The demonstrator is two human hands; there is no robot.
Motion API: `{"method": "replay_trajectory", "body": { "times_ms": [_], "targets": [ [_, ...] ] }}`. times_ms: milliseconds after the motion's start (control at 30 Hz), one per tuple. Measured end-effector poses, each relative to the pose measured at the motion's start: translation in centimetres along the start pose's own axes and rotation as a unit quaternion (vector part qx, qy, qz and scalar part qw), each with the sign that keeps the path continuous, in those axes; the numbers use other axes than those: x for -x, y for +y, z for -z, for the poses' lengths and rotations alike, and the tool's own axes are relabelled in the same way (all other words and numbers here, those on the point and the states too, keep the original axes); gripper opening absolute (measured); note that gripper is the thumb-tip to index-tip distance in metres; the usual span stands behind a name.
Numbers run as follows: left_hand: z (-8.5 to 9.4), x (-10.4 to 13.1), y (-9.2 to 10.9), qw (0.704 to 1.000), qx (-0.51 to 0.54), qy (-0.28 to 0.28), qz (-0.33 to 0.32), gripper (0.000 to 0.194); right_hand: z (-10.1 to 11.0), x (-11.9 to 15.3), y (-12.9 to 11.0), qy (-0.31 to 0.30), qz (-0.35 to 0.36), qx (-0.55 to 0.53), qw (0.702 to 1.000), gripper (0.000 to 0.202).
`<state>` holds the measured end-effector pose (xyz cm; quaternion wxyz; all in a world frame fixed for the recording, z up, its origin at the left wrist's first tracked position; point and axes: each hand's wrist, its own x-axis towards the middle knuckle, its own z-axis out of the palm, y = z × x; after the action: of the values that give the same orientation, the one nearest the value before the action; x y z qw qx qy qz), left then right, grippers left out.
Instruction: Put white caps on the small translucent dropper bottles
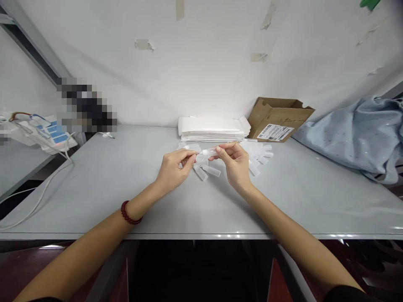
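Over the grey table, my right hand (234,163) pinches a small translucent plastic bottle (211,152) that lies nearly level, its white narrow end facing left. At that end, the fingertips of my left hand (177,167) are pressed together around something thin and dark, too small to make out. Several translucent plastic pieces (211,170) lie loose on the table just below and behind the bottle. To the right of my right hand is another group of similar clear pieces (261,155), partly hidden by the hand.
A stack of flat white cartons (214,128) lies against the wall. Beside it stands an open cardboard box (280,119) with a label. A light blue cloth bag (352,134) rests at the right. At the left are a power strip (52,132) and white cables (47,188).
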<state>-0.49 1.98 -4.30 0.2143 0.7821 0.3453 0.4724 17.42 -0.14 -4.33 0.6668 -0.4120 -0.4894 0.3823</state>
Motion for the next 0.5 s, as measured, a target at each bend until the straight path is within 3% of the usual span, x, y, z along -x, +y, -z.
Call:
{"method": "replay_trajectory", "body": {
  "times_ms": [233,500],
  "targets": [
    [-0.10,0.09,0.13,0.997,-0.049,0.025,-0.058,0.018,-0.11,0.09,-0.40,-0.001,0.003,0.022,1.000,0.023],
    [-0.16,0.23,0.35,0.999,-0.023,0.027,0.008,0.014,0.04,-0.02,-0.79,-0.016,0.016,0.033,0.999,0.023]
  ]
}}
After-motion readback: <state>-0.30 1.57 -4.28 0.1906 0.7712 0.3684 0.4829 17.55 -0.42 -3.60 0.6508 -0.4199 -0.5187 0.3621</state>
